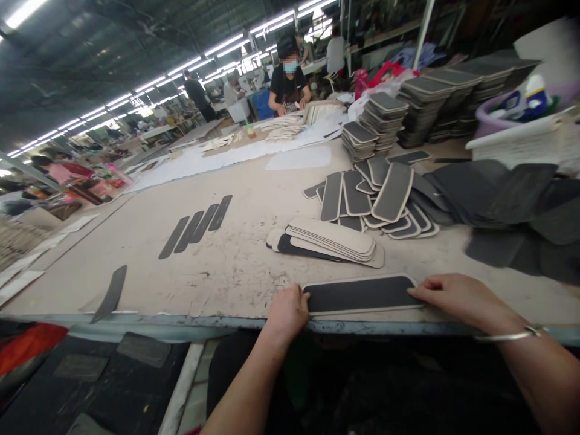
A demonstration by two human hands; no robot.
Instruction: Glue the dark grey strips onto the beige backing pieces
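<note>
A long rounded panel (360, 294), dark grey with a pale border, lies at the table's front edge. My left hand (288, 309) pinches its left end between thumb and fingers. At the opposite end, my right hand (453, 296) grips the corner, with a bangle on that wrist. Just beyond is a stack of beige panels (333, 238) with a dark piece among them. Behind that stack lies a loose heap of finished-looking grey panels with pale borders (392, 192). Several narrow dark strips (194, 226) lie in a row to the left.
Dark sheet pieces (493, 193) spread along the right side. Tall stacks of bordered panels (423, 106) stand behind, beside a purple basin (502, 118) holding bottles. A curled dark strip (110, 293) overhangs the front edge at left. Across the table a masked co-worker (290, 84) handles pale pieces.
</note>
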